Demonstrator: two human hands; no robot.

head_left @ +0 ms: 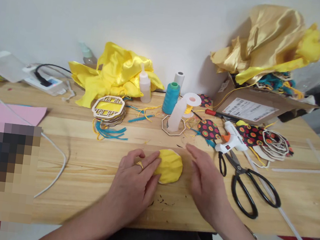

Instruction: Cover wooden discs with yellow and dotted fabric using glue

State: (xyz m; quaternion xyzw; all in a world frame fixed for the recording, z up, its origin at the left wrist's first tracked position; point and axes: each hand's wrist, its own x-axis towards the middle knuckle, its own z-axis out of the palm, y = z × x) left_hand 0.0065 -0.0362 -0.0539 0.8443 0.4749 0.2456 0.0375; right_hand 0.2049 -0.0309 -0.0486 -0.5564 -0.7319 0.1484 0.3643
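A yellow fabric-covered disc point(170, 166) with wrinkled cloth and a thin pale edge lies on the wooden table in front of me. My left hand point(137, 177) holds it by its left side, fingertips on top and thumb at the lower left edge. To the right of the disc, my right hand point(206, 183) hovers apart from it, fingers extended and nothing seen in them. Just beyond the disc stands a translucent white bottle point(177, 116), with an octagonal wooden frame point(172, 133) around its base. Black-handled scissors point(239, 169) lie right of my right hand.
A white glue gun point(231, 139) rests near the scissors. Behind are a teal thread spool point(171, 99), a squeeze bottle point(144, 85), yellow satin point(116, 70) and stacked lattice frames point(108, 108). A cardboard box point(245, 106) heaped with gold cloth stands back right. A white cable point(64, 159) curves at left.
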